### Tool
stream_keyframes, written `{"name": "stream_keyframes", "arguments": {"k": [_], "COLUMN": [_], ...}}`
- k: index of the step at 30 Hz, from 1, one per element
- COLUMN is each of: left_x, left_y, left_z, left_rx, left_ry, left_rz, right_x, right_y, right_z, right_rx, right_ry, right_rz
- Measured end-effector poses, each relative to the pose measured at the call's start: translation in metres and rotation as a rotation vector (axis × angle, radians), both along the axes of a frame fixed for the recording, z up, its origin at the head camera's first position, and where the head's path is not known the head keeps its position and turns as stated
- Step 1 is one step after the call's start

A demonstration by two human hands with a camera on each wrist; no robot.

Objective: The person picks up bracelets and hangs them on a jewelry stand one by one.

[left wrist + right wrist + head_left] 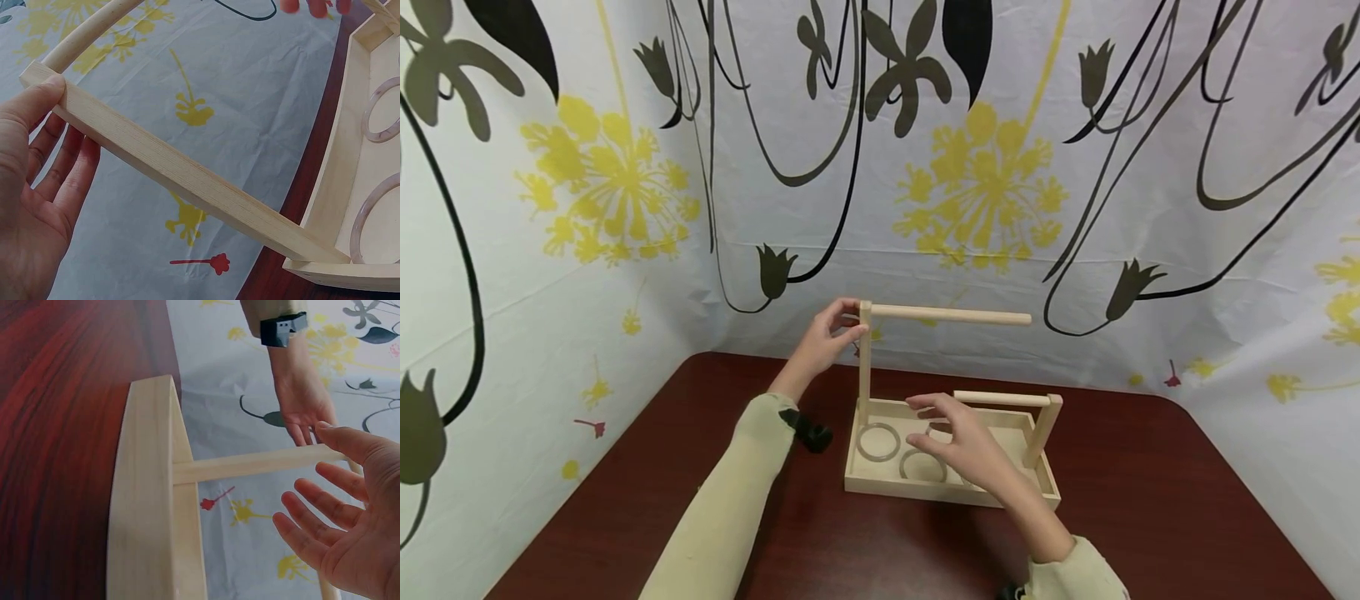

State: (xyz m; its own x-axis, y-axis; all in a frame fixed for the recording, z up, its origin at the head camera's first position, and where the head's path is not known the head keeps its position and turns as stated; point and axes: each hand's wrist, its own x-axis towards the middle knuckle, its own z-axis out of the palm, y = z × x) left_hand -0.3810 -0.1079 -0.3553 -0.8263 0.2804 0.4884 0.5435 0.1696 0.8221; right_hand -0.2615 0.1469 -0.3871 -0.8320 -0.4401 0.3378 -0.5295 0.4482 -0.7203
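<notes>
A pale wooden display stand has a shallow tray [917,487], a tall post [865,367] on its left and a shorter post [1043,429] on its right. My left hand [823,337] pinches the tall post near its top, thumb on one face and fingers behind, as the left wrist view shows. A round bar [955,314] runs rightward from that post. My right hand [962,437] hovers over the tray, its fingers apart and holding nothing. Several translucent bangles lie in the tray, among them one bangle [878,459] at the left; the right hand partly hides others.
A lower round bar [1000,398] runs leftward from the short post. The stand rests on a dark red-brown table [1150,500]. Floral-patterned white cloth [820,217] hangs behind and beside the table.
</notes>
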Motion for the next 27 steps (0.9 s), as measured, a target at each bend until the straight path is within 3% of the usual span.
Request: {"name": "stream_keyframes", "arguments": {"k": [10,22,27], "left_x": [-0.001,0.000,0.000], "left_y": [-0.001,-0.001,-0.001], "left_z": [0.000,0.000,0.000], "left_rx": [-0.001,-0.003,-0.003], "left_ry": [0.008,0.023,0.025], "left_rz": [0.001,-0.009,-0.010], "right_x": [-0.012,-0.027,-0.035], "right_y": [-0.014,-0.022,-0.026], "right_z": [-0.024,-0.048,-0.058], "right_rx": [-0.042,-0.077,-0.147], "right_ry": [-0.056,-0.104,-0.220], "right_rz": [0.032,-0.014,-0.006]}}
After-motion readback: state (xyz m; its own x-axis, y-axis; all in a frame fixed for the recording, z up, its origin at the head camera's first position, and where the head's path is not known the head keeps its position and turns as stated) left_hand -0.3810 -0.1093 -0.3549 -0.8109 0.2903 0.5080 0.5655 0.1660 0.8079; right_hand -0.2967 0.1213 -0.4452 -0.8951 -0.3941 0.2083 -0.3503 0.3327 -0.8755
